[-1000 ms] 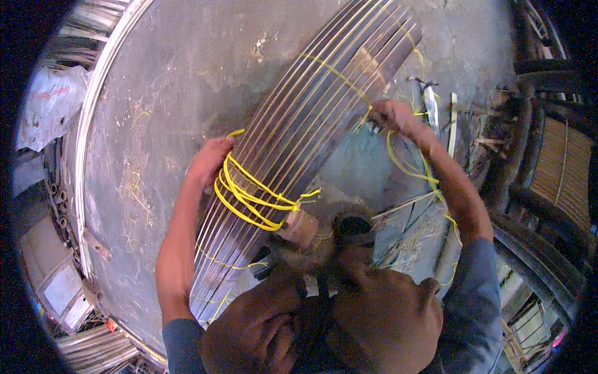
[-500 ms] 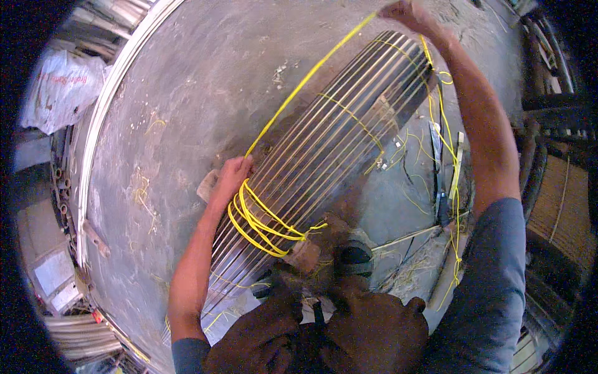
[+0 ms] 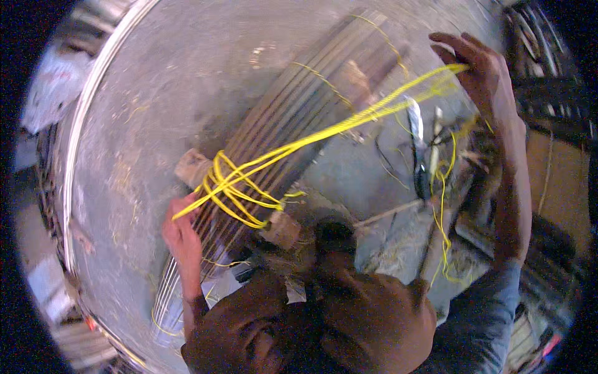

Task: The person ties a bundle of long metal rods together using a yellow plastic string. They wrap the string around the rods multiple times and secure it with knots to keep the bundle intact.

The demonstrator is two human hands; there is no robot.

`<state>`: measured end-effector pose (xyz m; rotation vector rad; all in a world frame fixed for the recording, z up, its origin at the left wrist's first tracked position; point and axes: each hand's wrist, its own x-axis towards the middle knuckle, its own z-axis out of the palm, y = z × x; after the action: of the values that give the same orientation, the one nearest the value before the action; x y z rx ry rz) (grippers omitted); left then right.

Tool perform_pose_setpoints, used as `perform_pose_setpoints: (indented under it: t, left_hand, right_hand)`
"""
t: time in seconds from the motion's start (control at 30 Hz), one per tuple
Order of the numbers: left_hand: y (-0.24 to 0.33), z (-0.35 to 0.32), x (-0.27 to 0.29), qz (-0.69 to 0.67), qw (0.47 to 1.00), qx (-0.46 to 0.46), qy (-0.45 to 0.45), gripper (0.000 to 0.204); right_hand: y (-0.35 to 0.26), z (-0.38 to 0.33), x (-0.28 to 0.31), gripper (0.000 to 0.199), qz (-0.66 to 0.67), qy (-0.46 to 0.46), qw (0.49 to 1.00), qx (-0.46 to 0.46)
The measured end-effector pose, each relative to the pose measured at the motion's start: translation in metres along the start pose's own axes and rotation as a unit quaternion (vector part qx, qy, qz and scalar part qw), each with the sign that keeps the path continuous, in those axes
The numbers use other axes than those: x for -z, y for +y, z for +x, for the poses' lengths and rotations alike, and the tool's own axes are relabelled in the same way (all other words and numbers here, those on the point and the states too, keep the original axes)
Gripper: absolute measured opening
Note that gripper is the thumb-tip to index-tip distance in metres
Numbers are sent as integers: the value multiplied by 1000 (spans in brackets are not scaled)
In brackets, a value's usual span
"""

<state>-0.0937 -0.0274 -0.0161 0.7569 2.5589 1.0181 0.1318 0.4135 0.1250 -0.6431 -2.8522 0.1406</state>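
A long bundle of thin rods or strips point(image 3: 268, 128) lies slantwise on the floor before me, blurred by motion. Yellow cord point(image 3: 240, 187) is wound several times round its nearer part. At the bundle's left side my left hand point(image 3: 180, 227) is closed on the cord, its fingers partly hidden. Doubled strands run from there across the bundle to my right hand point(image 3: 486, 71), raised at the far right. The strands lie in the crook of its thumb, while its fingers stay stretched out. Thinner ties point(image 3: 321, 78) circle the bundle farther along.
Blocks point(image 3: 194, 167) sit at the bundle's edges. A bladed tool with a dark handle point(image 3: 422, 181) lies to the right, near loose yellow cord point(image 3: 443, 212). Long pale strips point(image 3: 75, 149) curve along the left. Dark stacked material point(image 3: 548, 87) stands at the right.
My right hand has come from the far end of the bundle toward the right, drawing the cord across the bundle. My left hand has moved nearer and left. The view has shifted.
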Motion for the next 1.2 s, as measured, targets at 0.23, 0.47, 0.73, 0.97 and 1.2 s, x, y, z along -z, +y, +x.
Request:
perform_pose_setpoints:
  t: [0.23,0.47,0.73,0.97,1.2]
  left_hand:
    - [-34,-19,-20,-48,993,-37,105,42]
    - [-45,-5,-29,-194,966,-82,151,48]
    - [-26,-8,-28,-171,983,-60,37,50]
    - [-37,15,-27,-75,926,-353,111,28]
    - [9,-27,-16,-74,811,-573,-92,19]
  right_hand:
    - [-21,-66,21,20,11,33,989,-141]
    - [-49,-290,58,25,-90,-36,939,-330]
    - [-223,-670,263,43,-100,205,797,-558]
    - [-398,-766,375,47,-146,55,582,-798]
    - [-383,-619,115,70,99,-402,751,-515]
